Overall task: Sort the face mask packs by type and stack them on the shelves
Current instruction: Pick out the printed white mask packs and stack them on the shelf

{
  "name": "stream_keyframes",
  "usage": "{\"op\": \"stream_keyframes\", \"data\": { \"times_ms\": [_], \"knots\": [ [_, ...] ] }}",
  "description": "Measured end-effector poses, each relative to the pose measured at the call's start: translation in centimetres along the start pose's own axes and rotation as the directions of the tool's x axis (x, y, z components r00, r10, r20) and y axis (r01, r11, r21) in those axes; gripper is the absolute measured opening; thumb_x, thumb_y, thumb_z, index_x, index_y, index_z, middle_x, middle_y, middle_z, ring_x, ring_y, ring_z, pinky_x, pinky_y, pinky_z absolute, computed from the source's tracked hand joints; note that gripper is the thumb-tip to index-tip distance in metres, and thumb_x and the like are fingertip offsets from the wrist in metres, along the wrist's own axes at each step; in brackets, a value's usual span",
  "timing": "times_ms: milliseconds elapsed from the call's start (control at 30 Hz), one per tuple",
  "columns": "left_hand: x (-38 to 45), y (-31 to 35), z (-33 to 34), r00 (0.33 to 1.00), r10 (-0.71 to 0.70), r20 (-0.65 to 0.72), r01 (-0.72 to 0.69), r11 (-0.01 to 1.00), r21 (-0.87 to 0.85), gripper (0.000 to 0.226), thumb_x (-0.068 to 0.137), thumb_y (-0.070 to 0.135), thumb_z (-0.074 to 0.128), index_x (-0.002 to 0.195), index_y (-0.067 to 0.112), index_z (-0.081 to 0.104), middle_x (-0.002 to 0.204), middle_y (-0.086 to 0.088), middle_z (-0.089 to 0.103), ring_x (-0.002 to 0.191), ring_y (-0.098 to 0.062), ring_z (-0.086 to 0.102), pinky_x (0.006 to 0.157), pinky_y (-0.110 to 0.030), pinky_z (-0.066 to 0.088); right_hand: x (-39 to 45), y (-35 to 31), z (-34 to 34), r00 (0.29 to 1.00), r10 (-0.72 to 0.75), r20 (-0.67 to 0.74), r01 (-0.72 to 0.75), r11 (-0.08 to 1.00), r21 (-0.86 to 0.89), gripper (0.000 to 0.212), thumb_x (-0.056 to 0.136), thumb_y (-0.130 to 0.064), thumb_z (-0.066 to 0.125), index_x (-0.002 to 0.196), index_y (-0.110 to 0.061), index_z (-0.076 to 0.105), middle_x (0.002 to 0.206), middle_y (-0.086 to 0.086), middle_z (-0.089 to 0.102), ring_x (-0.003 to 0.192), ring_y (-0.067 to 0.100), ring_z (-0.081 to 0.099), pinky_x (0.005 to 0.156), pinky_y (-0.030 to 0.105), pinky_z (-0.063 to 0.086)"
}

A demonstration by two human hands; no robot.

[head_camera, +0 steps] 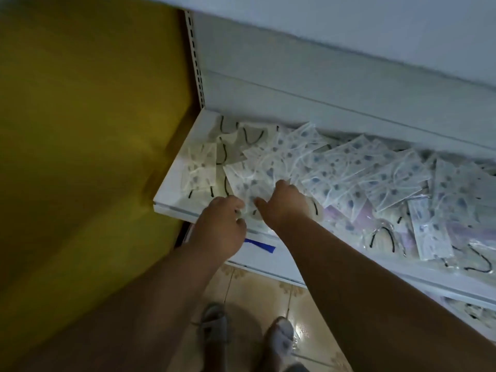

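Yellow wall (80, 130) at left, pale back panel (322, 84) above. White shelf (171, 189) heaped with face mask packs (375, 178), spotted ones over black-looped ones. Tiled floor (255, 299) below, sandalled feet on it. Blue tape (261, 245) on lower shelf edge. Left hand (222, 224) and right hand (281, 202), fingers curled, both gripping one spotted pack (247, 183) at shelf front.

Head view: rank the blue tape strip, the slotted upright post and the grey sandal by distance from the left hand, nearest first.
1. Blue tape strip, on the shelf edge just right of the left hand.
2. Grey sandal, on the floor below.
3. Slotted upright post, far up at the shelf's back corner.
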State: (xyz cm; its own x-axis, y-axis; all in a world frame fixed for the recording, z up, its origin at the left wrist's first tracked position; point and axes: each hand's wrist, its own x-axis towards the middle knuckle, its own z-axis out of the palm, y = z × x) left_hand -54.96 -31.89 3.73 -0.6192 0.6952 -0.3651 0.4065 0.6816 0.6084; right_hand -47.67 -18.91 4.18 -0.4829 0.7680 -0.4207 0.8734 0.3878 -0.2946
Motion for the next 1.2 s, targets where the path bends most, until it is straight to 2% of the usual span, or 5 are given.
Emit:
{"op": "stream_keyframes", "data": {
  "times_ms": [467,600,833,1033,1200],
  "knots": [
    [5.8,-1.4,-0.2,0.821,-0.405,0.402,0.518,0.232,-0.823,0.015,0.094,0.018,0.069,0.107,0.013,0.065,0.087,-0.006,0.062,0.049,-0.011,0.045,0.050,-0.024,0.040,-0.7,0.1,0.3,0.992,0.092,0.086,-0.126,0.733,0.668,0.017,0.093,-0.022,0.063,0.084,-0.008,0.068,0.071,0.006,0.067,0.067,0.021,0.066,0.061,0.032,0.052],
    [7.1,-2.0,-0.5,0.843,-0.454,0.288,0.464,0.343,-0.817,0.009,0.097,0.011,0.060,0.089,0.011,0.062,0.085,-0.009,0.059,0.067,-0.020,0.052,0.075,-0.035,0.050,4.5,0.6,0.6,0.930,-0.041,-0.365,0.125,0.970,0.209,0.026,0.095,-0.035,0.059,0.115,-0.019,0.064,0.124,0.006,0.059,0.117,0.026,0.056,0.097,0.039,0.049],
    [8.7,-2.0,0.5,0.853,-0.445,0.272,0.489,0.502,-0.714,0.020,0.099,0.006,0.051,0.116,0.007,0.060,0.117,-0.015,0.063,0.093,-0.031,0.062,0.063,-0.034,0.057,9.8,0.9,1.4,0.985,-0.084,-0.151,0.048,0.972,-0.229,0.057,0.095,-0.037,0.056,0.147,-0.020,0.039,0.147,0.009,0.045,0.138,0.029,0.039,0.116,0.045,0.027],
    [8.3,-0.8,-0.6,0.885,-0.354,0.302,0.439,0.423,-0.793,0.030,0.102,0.018,0.049,0.131,0.020,0.056,0.130,-0.011,0.064,0.110,-0.035,0.065,0.096,-0.049,0.054,5.3,0.1,1.4,0.872,-0.114,-0.476,0.239,0.948,0.212,0.020,0.098,-0.018,0.051,0.109,-0.013,0.066,0.107,0.004,0.065,0.098,0.021,0.059,0.085,0.030,0.042],
    [8.8,-1.6,-0.8,0.897,-0.297,0.328,0.419,0.329,-0.847,0.036,0.090,0.042,0.066,0.118,0.020,0.066,0.115,-0.011,0.073,0.102,-0.031,0.070,0.095,-0.048,0.054,1.1,-0.3,3.5,0.803,-0.557,-0.211,0.595,0.763,0.253,0.044,0.102,-0.041,0.039,0.107,-0.012,0.073,0.123,0.008,0.067,0.118,0.017,0.056,0.103,0.030,0.043]
  ]
}}
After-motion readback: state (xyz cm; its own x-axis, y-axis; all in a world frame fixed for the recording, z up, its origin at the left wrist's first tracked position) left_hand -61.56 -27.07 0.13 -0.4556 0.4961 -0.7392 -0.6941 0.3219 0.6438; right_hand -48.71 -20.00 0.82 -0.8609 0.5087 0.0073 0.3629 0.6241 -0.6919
